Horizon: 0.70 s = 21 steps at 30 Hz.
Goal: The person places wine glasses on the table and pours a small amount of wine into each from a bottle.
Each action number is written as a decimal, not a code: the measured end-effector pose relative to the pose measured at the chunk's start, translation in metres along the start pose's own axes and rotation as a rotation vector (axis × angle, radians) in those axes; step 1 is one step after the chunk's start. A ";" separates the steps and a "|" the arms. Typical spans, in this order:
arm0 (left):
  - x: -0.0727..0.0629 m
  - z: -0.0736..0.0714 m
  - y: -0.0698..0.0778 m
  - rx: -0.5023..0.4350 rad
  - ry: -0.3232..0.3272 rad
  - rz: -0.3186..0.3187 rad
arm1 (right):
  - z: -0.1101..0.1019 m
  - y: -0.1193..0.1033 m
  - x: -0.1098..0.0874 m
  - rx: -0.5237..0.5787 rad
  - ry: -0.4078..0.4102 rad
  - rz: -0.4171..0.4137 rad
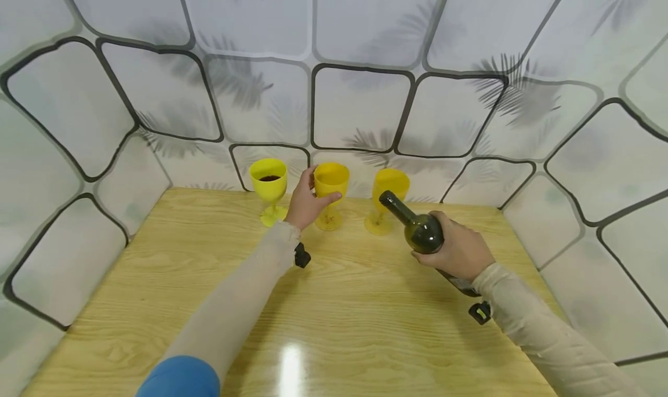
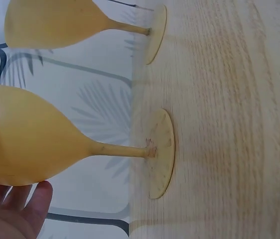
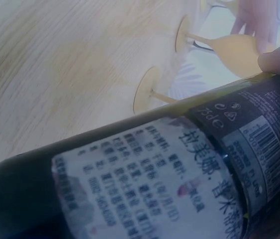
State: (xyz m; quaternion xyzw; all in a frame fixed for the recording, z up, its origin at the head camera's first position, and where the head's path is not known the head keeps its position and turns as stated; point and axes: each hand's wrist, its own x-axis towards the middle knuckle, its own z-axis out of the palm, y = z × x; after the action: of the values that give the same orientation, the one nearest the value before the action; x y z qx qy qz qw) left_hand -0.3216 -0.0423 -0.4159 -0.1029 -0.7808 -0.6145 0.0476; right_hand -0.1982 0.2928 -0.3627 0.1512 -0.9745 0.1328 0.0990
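Three yellow goblets stand in a row by the wall. Dark liquid shows in the left goblet (image 1: 268, 177). My left hand (image 1: 307, 203) holds the bowl of the middle goblet (image 1: 331, 179), thumb on the near side and fingers at the far side; its foot (image 2: 162, 154) rests on the table. My right hand (image 1: 464, 246) grips a dark green wine bottle (image 1: 424, 233) round its body, tilted with the neck toward the upper left. The bottle's mouth overlaps the right goblet (image 1: 395, 179) in the head view. A white printed label (image 3: 144, 184) faces the right wrist camera.
The wooden table (image 1: 334, 321) meets a patterned wall (image 1: 360, 107) just behind the goblets, with side walls at left and right. Small black devices sit at the left wrist (image 1: 301, 255) and right wrist (image 1: 480, 312). A blue sleeve (image 1: 180, 379) covers part of the left arm.
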 end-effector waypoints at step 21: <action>-0.059 -0.011 0.019 -0.034 -0.128 0.087 | 0.002 -0.002 -0.004 -0.007 0.024 -0.038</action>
State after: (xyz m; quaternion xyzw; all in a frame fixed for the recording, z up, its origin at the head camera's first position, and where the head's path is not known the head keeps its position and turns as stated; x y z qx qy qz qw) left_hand -0.2607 -0.0551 -0.4070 -0.1768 -0.7664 -0.6171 0.0224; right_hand -0.1944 0.2918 -0.3647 0.1678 -0.9707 0.1294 0.1138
